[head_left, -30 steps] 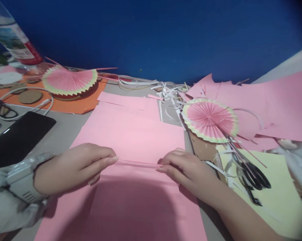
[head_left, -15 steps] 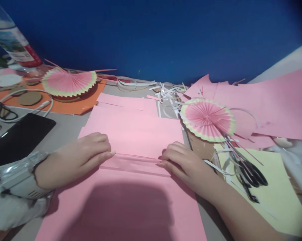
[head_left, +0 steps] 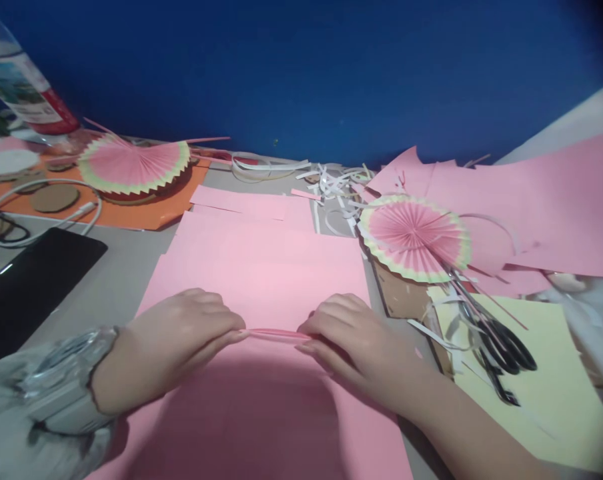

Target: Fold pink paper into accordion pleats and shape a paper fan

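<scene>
A blue wall (head_left: 306,73) rises at twelve o'clock behind the grey table (head_left: 126,267). At the dial's centre, over pink sheets (head_left: 261,273), a folded pink strip (head_left: 274,334) is pinched between thumb and fingers of the left hand (head_left: 176,340) and right hand (head_left: 354,340). From it: fan (head_left: 406,230) at two, scissors (head_left: 501,343) at three, phone (head_left: 46,280) at nine.

You have two hands, your left hand (head_left: 169,347) and right hand (head_left: 361,340), and one folded pink strip (head_left: 274,335). You also have two pleated rounds (head_left: 136,163), one phone (head_left: 41,287), one watch (head_left: 66,393), one yellow sheet (head_left: 561,393), one orange sheet (head_left: 151,217) and, near the bench (head_left: 124,257)'s back edge, one bottle (head_left: 26,90).
</scene>
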The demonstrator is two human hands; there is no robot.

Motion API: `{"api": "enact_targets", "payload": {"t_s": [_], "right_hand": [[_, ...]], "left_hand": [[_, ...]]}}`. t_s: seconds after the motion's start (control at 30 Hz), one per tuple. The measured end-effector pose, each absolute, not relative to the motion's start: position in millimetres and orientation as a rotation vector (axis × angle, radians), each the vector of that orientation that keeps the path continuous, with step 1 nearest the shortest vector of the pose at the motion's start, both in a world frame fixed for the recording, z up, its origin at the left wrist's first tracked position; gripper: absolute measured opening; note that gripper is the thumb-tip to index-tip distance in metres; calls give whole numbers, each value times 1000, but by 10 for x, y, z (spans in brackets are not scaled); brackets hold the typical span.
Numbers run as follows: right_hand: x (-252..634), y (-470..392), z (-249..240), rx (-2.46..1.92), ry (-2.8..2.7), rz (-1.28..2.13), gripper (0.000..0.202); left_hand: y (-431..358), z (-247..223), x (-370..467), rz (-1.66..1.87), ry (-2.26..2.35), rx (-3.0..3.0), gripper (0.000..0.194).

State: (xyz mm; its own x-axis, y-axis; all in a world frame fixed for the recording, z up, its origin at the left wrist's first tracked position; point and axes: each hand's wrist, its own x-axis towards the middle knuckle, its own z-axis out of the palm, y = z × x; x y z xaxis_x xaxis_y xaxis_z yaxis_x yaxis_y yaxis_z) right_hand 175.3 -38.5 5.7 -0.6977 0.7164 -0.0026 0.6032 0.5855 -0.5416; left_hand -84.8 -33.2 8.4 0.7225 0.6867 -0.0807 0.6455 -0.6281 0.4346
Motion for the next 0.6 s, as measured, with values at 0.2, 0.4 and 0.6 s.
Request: {"api": "enact_targets", "payload": {"t_s": [0.2,0.4,0.6], "right_hand": [[1773,-370,30,-1090,-2568,771,19],[1801,-359,0,-1069,-2578,597,15],[1798,-361,11,-1091,-2583,579,14]], "left_hand": [[-329,79,-868,106,1058,2483,30],[-275,84,-901,204,1046,2438,20],[-261,55,-922,230,1005,2486,16]]}}
